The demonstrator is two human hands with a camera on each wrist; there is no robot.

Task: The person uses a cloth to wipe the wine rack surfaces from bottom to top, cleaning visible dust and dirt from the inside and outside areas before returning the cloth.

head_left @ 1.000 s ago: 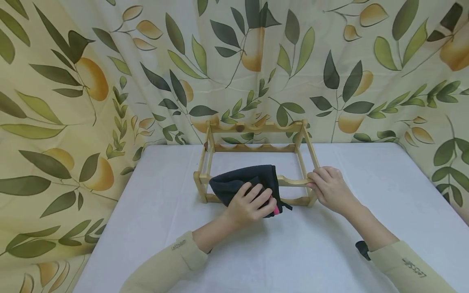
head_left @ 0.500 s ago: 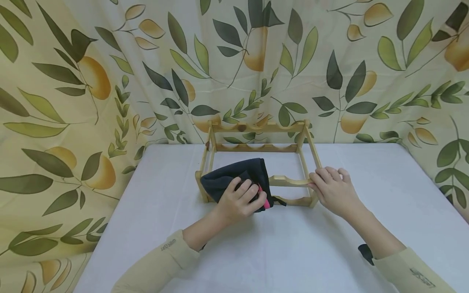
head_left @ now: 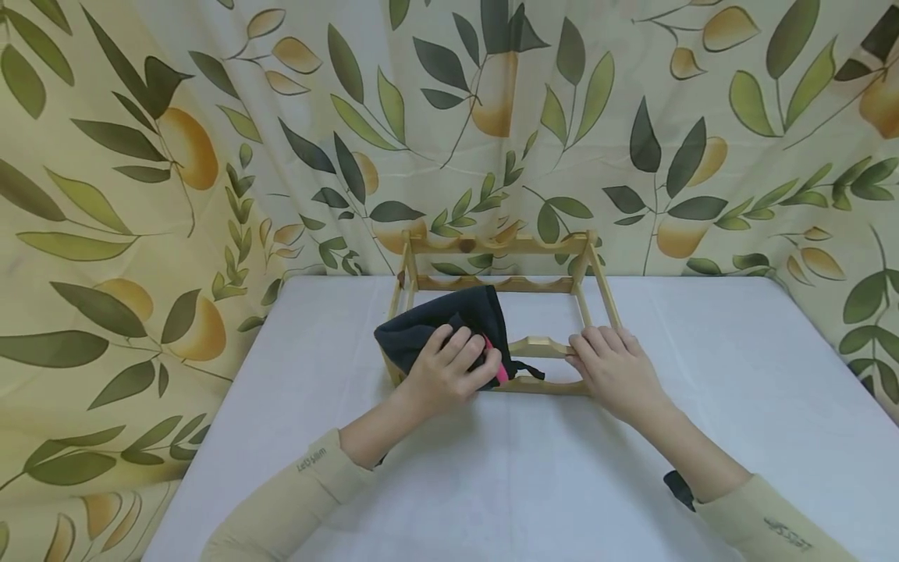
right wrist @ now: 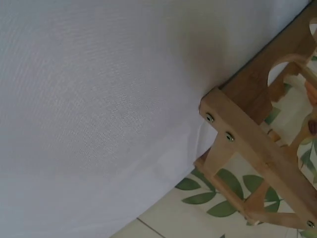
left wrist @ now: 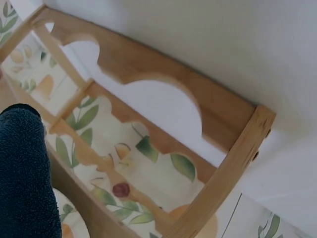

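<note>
A dark navy cloth [head_left: 407, 332] with a pink tag [head_left: 502, 373] and a black loop is bunched in my left hand [head_left: 449, 371]. The cloth lies against the front rail of a wooden rack [head_left: 548, 247] with scalloped bars, covering its front left part. My right hand [head_left: 618, 371] grips the rack's front right corner, its fingers over the upper front rail. In the left wrist view, fuzzy cloth [left wrist: 25, 173] shows at the left edge beside the rack [left wrist: 223, 173]. The right wrist view shows the rack's screwed end frame [right wrist: 257, 148]; neither wrist view shows a hand.
The rack stands on a white-covered table [head_left: 548, 484], near its back edge. A curtain [head_left: 435, 203] printed with leaves and fruit hangs behind the table and along its left side.
My left hand has moved the cloth leftward and slightly away along the front rail. My right hand has shifted a little left at the corner. The rack stays in place.
</note>
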